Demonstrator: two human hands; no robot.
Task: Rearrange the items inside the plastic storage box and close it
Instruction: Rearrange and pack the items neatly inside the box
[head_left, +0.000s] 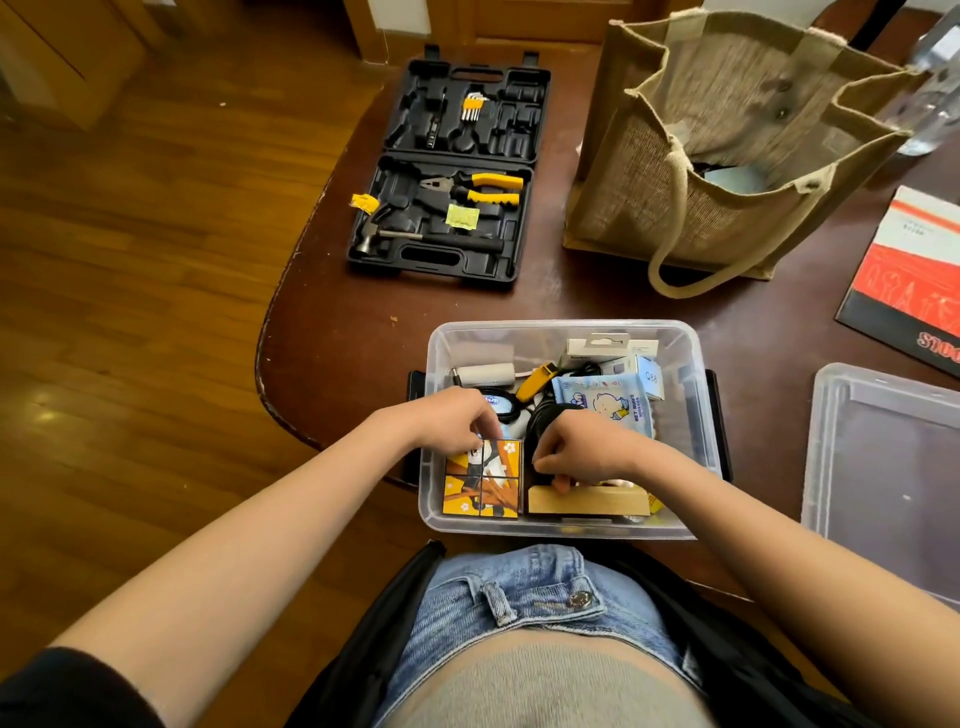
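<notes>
The clear plastic box (566, 332) sits at the tabletop's (363, 332) near edge, crammed with a puzzle (483, 486), wet wipes (602, 405), cables and small cartons. Left hand (457, 418) has its fingers pinching the puzzle's top; right hand (582, 449) is curled over the black cables. The lid (883, 457) lies at 3 o'clock, toolbox (447, 176) at 12.

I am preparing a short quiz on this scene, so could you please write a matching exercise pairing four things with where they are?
Things:
1. picture cube puzzle
2. wet wipes pack
3. clear lid
4. hammer

Places:
A. in the open black tool case
B. on the table, right of the storage box
C. near left corner of the box
D. far right part of the box

Pairs: 1-C, 2-D, 3-B, 4-A
</notes>
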